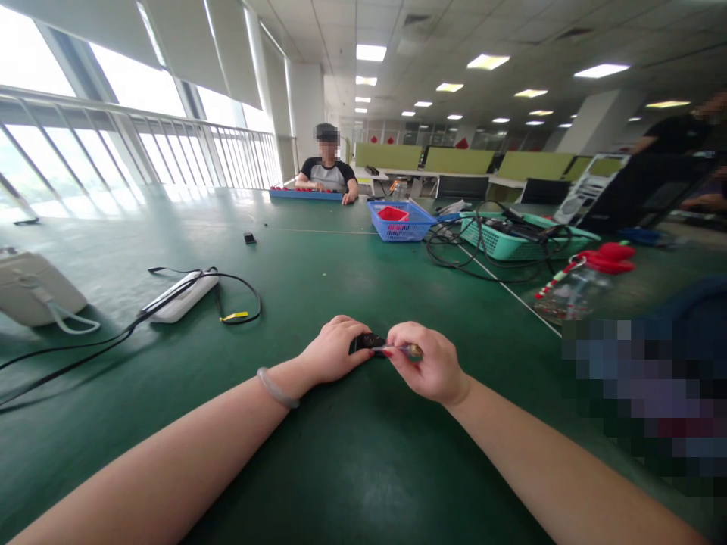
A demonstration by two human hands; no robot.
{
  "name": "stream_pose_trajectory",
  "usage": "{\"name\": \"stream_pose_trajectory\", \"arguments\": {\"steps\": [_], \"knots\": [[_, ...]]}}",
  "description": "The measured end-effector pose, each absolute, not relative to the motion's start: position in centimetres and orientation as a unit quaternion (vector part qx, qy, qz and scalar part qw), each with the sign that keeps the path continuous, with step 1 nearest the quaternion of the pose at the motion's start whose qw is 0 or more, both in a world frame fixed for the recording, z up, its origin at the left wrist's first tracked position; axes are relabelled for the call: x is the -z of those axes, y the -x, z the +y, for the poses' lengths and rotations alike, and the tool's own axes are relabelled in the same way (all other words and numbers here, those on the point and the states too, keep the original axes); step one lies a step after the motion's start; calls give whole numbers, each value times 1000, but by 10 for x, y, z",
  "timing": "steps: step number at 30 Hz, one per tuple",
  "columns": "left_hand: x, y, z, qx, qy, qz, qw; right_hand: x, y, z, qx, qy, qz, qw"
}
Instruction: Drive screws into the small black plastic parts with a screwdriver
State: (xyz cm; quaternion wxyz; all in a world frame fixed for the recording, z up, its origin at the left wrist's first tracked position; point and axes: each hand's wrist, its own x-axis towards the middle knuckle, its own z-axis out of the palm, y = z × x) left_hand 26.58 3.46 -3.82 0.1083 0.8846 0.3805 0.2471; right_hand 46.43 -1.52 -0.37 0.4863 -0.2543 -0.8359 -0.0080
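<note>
Near the middle of the green table, my left hand (336, 348) is closed around the side of a small black object (369, 342), holding it against the tabletop. Much of that object is hidden by my fingers, so I cannot make out its kind. My right hand (429, 362) pinches a slim screwdriver (414, 350) lying nearly level. Its thin shaft points left, with the tip at the black object beside my left thumb. Whether the tip touches the object cannot be told.
A white power strip (185, 297) with black cables lies to the left, near a whitish box (37, 288). Farther off are a blue basket (400, 227), a green basket (494, 246) with cables and a bottle (573, 291). A person (326, 170) sits opposite behind a blue tray (312, 195).
</note>
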Motion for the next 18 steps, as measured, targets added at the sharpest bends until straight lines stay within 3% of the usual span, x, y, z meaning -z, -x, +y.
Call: {"name": "stream_pose_trajectory", "arguments": {"steps": [18], "knots": [[38,-266,34,-242,-883,387,107,1,-463,-14,76,208,-859,461]]}}
